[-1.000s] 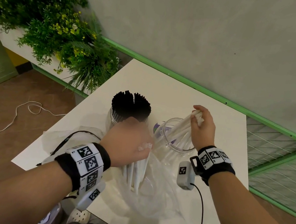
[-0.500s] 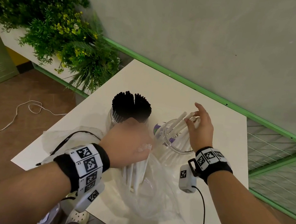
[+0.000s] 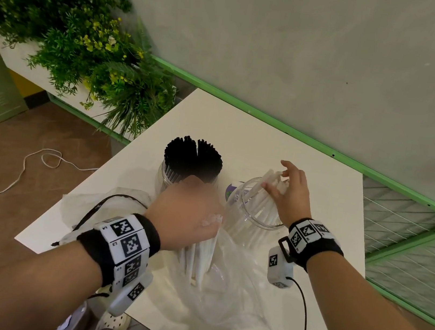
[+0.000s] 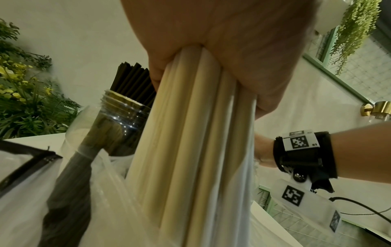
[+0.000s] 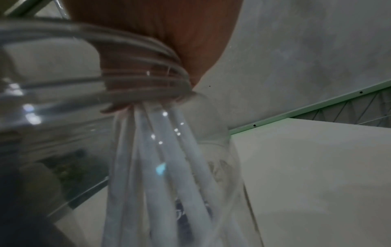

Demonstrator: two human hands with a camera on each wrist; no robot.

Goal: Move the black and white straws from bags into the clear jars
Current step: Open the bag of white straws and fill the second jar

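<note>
Black straws (image 3: 193, 158) already fill the left jar (image 3: 165, 175), so that half looks done. My left hand (image 3: 189, 213) grips a bundle of white straws (image 4: 190, 150) over the plastic bag (image 3: 222, 292). My right hand (image 3: 289, 194), fingers loose, touches a few white ones in the right jar (image 3: 245, 197) (it looks far from full).

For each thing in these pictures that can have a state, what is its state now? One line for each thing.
Left jar: upright, no lid, packed with black straws.
Right jar: upright, no lid, partly filled with white straws.
Plastic bag: open, crumpled on the table.
Left hand: grips a white straw bundle.
Right hand: fingers spread, touching the straw tops in the right jar.
</note>
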